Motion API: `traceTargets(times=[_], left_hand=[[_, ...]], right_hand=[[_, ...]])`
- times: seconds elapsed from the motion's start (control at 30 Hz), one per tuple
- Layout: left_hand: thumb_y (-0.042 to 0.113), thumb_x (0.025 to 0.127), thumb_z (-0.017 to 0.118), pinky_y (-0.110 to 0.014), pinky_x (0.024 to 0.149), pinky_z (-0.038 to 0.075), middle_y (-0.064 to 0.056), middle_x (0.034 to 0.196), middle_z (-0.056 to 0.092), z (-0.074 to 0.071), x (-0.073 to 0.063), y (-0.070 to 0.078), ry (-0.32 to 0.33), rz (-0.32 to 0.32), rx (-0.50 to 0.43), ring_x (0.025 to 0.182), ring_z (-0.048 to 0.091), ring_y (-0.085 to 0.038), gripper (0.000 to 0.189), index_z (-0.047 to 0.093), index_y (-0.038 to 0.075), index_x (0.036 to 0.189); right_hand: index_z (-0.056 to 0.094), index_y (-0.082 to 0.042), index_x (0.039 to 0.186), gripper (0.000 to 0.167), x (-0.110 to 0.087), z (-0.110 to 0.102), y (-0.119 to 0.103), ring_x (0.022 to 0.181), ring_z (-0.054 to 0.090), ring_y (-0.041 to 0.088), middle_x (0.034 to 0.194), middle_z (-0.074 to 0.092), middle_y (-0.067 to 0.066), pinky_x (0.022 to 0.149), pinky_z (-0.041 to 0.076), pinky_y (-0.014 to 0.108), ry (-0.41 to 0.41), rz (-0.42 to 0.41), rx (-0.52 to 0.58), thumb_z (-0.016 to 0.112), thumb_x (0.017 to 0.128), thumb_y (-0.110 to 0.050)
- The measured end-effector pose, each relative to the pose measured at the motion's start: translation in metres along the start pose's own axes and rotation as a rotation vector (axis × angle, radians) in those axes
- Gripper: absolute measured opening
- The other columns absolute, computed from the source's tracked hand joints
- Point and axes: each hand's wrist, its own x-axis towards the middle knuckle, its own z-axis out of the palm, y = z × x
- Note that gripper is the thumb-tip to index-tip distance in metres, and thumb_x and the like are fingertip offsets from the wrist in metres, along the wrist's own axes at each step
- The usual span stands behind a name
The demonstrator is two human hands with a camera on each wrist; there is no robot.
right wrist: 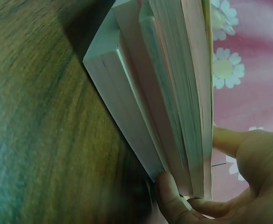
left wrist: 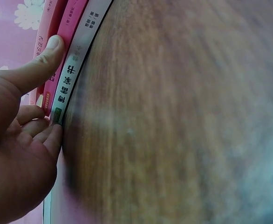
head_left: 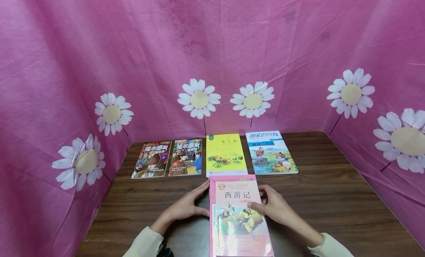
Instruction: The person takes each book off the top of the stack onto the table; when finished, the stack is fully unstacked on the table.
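Observation:
A stack of books (head_left: 242,227) lies near the table's front edge, topped by a pale pink book with a picture cover. In the left wrist view, white, pink and red spines (left wrist: 71,70) show, the white one lowest. My left hand (head_left: 186,205) lies along the stack's left side, thumb against the spines and fingers stretched toward the far corner. On the right, my right hand (head_left: 277,207) grips the stack, its thumb over the top cover. The right wrist view shows its fingers (right wrist: 171,198) bent at the far corner beside the page edges (right wrist: 174,93).
Behind the stack, two comic-style books (head_left: 151,159), a yellow book (head_left: 225,153) and a blue-and-white book (head_left: 272,152) lie in a row on the brown wooden table (head_left: 332,198). A pink curtain (head_left: 212,47) with white flowers encloses the table's back and sides.

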Motion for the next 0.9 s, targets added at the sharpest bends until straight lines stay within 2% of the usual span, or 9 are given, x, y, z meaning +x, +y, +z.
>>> traceTargets(times=[0.33,0.53,0.63,0.73,0.9], left_hand=[[0.032,0.085,0.09,-0.064,0.131,0.019,0.0,0.18,0.015,0.0,0.0,0.001,-0.003,-0.002,-0.009,0.165,0.017,-0.035,0.107,0.026,0.022,0.17],[0.032,0.085,0.09,-0.064,0.131,0.019,0.0,0.18,0.015,0.0,-0.001,0.001,0.001,-0.004,-0.003,0.165,0.017,-0.034,0.107,0.026,0.023,0.17],[0.032,0.085,0.09,-0.063,0.131,0.02,0.001,0.18,0.015,0.0,-0.001,0.002,-0.001,-0.01,-0.014,0.166,0.017,-0.034,0.107,0.026,0.024,0.17],[0.032,0.086,0.09,-0.063,0.131,0.02,0.003,0.18,0.015,0.0,0.0,0.002,-0.006,-0.017,-0.026,0.166,0.017,-0.033,0.106,0.026,0.024,0.17],[0.031,0.086,0.09,-0.063,0.131,0.02,0.002,0.18,0.016,0.0,0.0,0.002,-0.008,-0.016,-0.027,0.166,0.017,-0.033,0.106,0.026,0.024,0.17]], right_hand=[[0.057,0.007,0.139,0.069,-0.001,-0.003,-0.001,0.079,0.056,0.018,0.11,0.068,0.009,0.06,0.045,0.026,-0.01,0.007,0.007,0.089,0.087,-0.025],[0.057,0.007,0.136,0.062,-0.003,-0.007,0.001,0.073,0.055,0.016,0.089,0.065,0.004,0.056,0.042,0.024,-0.029,-0.032,0.0,0.086,0.091,-0.025],[0.054,0.006,0.134,0.056,-0.005,-0.011,0.002,0.063,0.057,0.017,0.08,0.064,0.006,0.052,0.044,0.026,-0.049,-0.044,0.03,0.082,0.095,-0.021],[0.05,0.003,0.133,0.05,-0.005,-0.014,0.004,0.067,0.061,0.014,0.086,0.068,0.006,0.058,0.049,0.026,-0.042,-0.081,0.024,0.079,0.097,-0.018],[0.044,0.001,0.141,0.051,-0.006,-0.016,0.005,0.074,0.068,0.012,0.092,0.074,0.006,0.063,0.053,0.027,-0.056,-0.111,0.011,0.071,0.103,-0.018]])
